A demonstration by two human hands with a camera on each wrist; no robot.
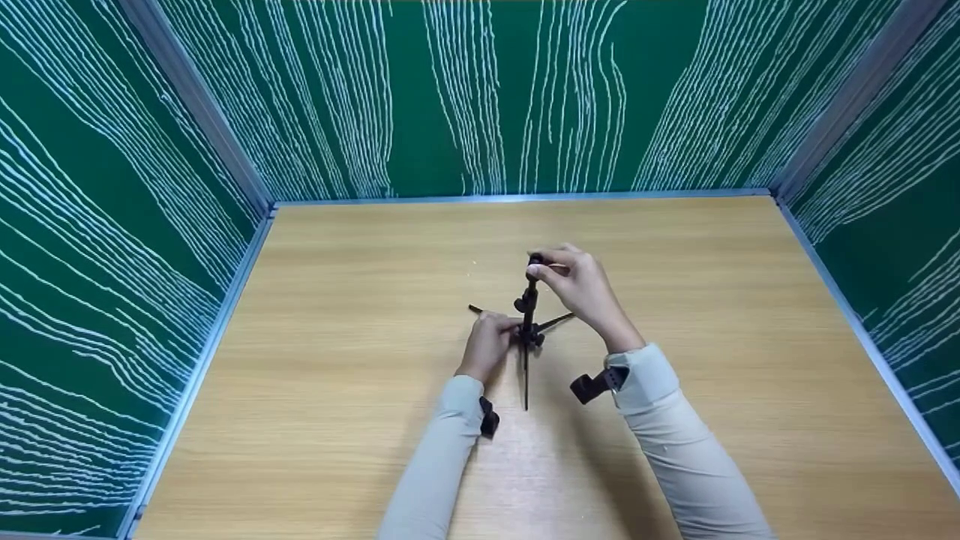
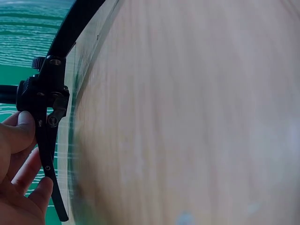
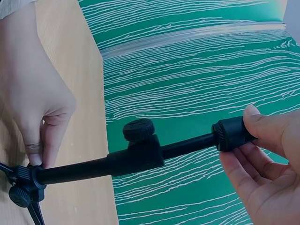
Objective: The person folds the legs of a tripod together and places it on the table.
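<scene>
A small black tripod [image 1: 527, 315] stands on the wooden table with its three legs spread. My right hand [image 1: 587, 289] pinches the top fitting of its upright between thumb and fingers. In the right wrist view, a knurled clamp knob [image 3: 138, 130] sticks out partway along the post, below the thinner upper rod [image 3: 187, 146]. My left hand [image 1: 489, 345] grips the tripod low down, at the leg hub. The left wrist view has its thumb and fingers around one leg [image 2: 49, 164], close under the hub [image 2: 44, 93].
A wooden table [image 1: 337, 300] carries the tripod. Green panels with white wavy lines [image 1: 420, 97] wall it in at the back and both sides, with metal edging [image 1: 525, 198] along the borders. A dark strap-on camera [image 1: 592, 386] hangs from the right wrist, another [image 1: 488, 418] from the left.
</scene>
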